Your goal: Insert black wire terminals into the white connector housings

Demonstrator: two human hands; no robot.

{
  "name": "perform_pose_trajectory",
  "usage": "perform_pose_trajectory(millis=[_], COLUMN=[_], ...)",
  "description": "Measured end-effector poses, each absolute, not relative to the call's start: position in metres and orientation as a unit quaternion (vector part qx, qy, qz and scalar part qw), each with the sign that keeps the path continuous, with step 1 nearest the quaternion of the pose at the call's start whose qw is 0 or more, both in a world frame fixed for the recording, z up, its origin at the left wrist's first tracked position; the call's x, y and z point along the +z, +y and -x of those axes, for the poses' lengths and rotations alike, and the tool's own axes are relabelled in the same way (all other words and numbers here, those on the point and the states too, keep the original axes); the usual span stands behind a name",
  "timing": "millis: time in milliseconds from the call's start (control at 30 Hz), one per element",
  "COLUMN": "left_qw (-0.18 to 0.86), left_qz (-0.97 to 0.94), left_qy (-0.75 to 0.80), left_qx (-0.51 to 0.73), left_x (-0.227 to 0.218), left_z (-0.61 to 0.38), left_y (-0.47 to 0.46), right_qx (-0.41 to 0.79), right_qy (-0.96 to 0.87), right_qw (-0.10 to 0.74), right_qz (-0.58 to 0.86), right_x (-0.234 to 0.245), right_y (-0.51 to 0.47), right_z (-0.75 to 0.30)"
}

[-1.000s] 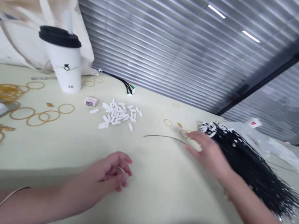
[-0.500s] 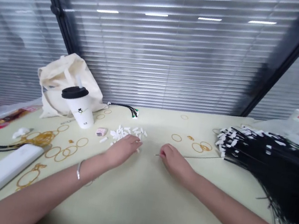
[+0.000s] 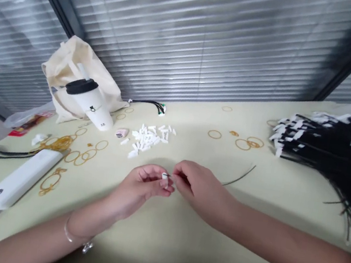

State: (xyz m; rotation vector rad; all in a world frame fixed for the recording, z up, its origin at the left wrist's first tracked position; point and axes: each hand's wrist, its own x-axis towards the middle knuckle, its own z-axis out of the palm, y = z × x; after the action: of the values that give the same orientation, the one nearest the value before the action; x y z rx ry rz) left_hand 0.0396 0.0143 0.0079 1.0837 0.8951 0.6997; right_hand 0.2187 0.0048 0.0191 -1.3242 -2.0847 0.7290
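Note:
My left hand (image 3: 143,184) pinches a small white connector (image 3: 165,176) just above the pale green table (image 3: 176,248). My right hand (image 3: 196,186) pinches the end of a thin black wire (image 3: 238,178) and holds its tip right against that connector. The wire trails off to the right across the table. A pile of several loose white connectors (image 3: 149,136) lies beyond my hands. A big bundle of black wires with white tags (image 3: 333,153) lies at the right.
A white cup with a black lid (image 3: 91,101) stands before a cream cloth bag (image 3: 72,65) at the back left. Several rubber bands (image 3: 83,156) are scattered about. A white power bank (image 3: 21,177) with its cable lies at the left. Window blinds (image 3: 194,36) run behind the table.
My left hand has picked a white connector from the pile and come towards me. My right hand has taken the black wire's end and brought it to the connector. The camera has tilted.

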Motion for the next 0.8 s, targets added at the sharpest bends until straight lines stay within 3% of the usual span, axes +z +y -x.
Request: perform_pose_trajectory(millis=[800], left_qw=[0.785], left_qz=[-0.377], left_qy=[0.358], left_qx=[0.336], left_x=[-0.001], left_z=[-0.035], left_y=[0.016], right_qx=[0.089], right_qy=[-0.815], right_qw=[0.373], right_qz=[0.434], right_x=[0.010], right_y=[0.014], right_z=[-0.230])
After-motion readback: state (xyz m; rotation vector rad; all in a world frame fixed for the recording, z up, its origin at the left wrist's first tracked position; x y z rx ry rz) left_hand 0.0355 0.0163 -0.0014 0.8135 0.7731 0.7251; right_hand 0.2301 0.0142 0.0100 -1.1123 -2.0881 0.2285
